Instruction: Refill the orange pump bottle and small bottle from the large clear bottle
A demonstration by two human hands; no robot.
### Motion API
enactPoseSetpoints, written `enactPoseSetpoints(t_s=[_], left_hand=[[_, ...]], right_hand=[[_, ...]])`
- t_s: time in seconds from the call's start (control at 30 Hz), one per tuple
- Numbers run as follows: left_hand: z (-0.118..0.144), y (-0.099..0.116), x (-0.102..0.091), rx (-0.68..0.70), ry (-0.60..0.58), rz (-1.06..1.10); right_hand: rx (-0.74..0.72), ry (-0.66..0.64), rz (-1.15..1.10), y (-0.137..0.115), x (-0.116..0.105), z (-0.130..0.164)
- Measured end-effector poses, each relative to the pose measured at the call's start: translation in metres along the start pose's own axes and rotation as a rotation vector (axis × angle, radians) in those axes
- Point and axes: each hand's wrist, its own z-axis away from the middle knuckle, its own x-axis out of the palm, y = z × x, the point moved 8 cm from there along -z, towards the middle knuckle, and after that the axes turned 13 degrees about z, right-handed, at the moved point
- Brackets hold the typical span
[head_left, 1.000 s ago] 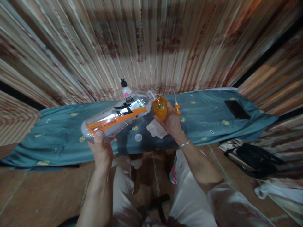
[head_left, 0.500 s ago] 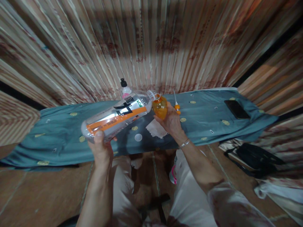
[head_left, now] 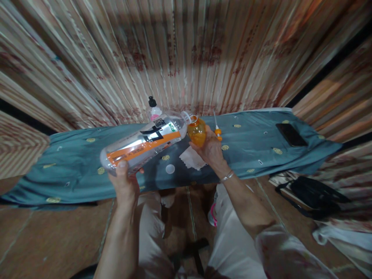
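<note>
My left hand (head_left: 124, 182) is wrapped round the lower end of a large clear plastic bottle (head_left: 142, 141) with an orange and silver label. The bottle is tilted, its open mouth toward the right. That mouth lies at the opening of a small orange see-through bottle (head_left: 197, 132); whether the two rims touch I cannot tell. Closed round the orange bottle from the right is my right hand (head_left: 211, 149). Just beyond that hand lies an orange pump top (head_left: 217, 134) with a thin clear tube. A pale cloth or tissue (head_left: 192, 158) and a round whitish cap (head_left: 170, 169) rest below the bottles.
A teal patterned cloth (head_left: 75, 166) covers the long narrow table. Behind the large bottle stands a bottle with a black pump (head_left: 151, 102). A dark phone (head_left: 291, 134) lies at the right. A black bag (head_left: 316, 195) sits beyond the table's right front edge. Striped curtains hang behind.
</note>
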Motion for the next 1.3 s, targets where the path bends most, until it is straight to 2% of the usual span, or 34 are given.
enactPoseSetpoints(t_s=[0.23,0.47,1.3], left_hand=[[0.0001,0.0009,0.0002,-0.006,0.02,0.032],[-0.001,0.0002,-0.0003,-0.011,0.018,0.014],[-0.001,0.0005,0.0006,-0.001,0.0,0.035]], right_hand=[[0.002,-0.022,0.004,0.0003,0.0024,-0.0003],[-0.01,0.02,0.015,-0.0008,-0.0016,0.0003],[0.001,0.034,0.02,0.0003,-0.001,0.0009]])
